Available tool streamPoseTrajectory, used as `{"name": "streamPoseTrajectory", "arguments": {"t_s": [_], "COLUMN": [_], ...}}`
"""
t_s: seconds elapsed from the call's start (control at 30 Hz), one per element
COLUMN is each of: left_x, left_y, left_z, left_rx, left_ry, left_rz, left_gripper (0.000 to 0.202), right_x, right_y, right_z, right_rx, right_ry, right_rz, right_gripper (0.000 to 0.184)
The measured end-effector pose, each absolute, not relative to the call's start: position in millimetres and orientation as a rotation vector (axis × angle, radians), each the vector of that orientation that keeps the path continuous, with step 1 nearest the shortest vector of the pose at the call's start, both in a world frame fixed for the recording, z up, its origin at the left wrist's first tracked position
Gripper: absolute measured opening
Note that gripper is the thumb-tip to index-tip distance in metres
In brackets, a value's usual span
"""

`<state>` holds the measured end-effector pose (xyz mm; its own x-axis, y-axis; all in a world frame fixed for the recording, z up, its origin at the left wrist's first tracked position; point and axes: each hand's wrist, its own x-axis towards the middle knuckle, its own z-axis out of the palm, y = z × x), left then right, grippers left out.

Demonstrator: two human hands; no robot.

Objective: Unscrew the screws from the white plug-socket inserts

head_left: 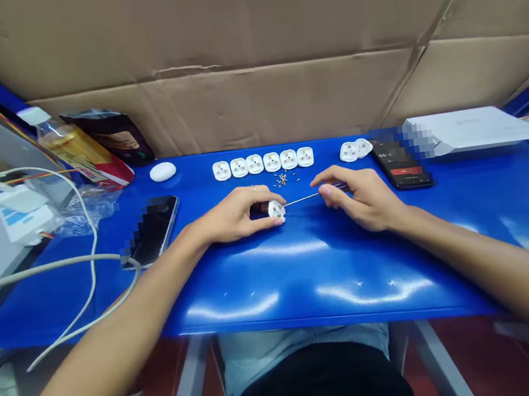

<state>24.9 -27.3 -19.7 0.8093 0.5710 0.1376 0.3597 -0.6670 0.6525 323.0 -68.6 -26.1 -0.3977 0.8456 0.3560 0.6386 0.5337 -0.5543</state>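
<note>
My left hand (244, 213) is closed on a small white round plastic plug piece (276, 210) with metal parts, tilted just above the blue table. In my right hand (364, 196) is a screwdriver (301, 200), its handle mostly hidden by the fingers. The thin shaft points left, and its tip meets the plug piece. Behind my hands stands a row of several white square plug housings (272, 162). Small brass-coloured screws (283, 178) lie loose in front of that row. Two more white plug pieces (349, 152) sit to the right, touching each other.
A phone (156, 228) lies left, another phone (401, 164) right, beside a white box (479, 124). A white oval object (162, 172), a drink bottle (80, 151) and a dark pouch (113, 137) stand back left. White cables (91, 260) cross near my left forearm. Cardboard (244, 45) walls the back.
</note>
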Motion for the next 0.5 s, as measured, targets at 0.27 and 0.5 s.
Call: {"name": "streamPoseTrajectory", "arguments": {"t_s": [0.27,0.5], "left_x": [24.7,24.4], "left_y": [-25.8,-24.8], "left_z": [-20.8,-19.6], "left_rx": [2.393,2.395], "left_ry": [0.678,0.672], "left_rz": [0.410,0.403], "left_gripper": [0.040,0.041], "right_x": [325.3,327.2], "right_y": [-63.8,-63.8], "right_z": [-25.9,-29.4], "right_rx": [-1.191,-1.114], "right_ry": [-2.241,-2.177], "right_rz": [0.386,0.479], "right_gripper": [0.026,0.018]}}
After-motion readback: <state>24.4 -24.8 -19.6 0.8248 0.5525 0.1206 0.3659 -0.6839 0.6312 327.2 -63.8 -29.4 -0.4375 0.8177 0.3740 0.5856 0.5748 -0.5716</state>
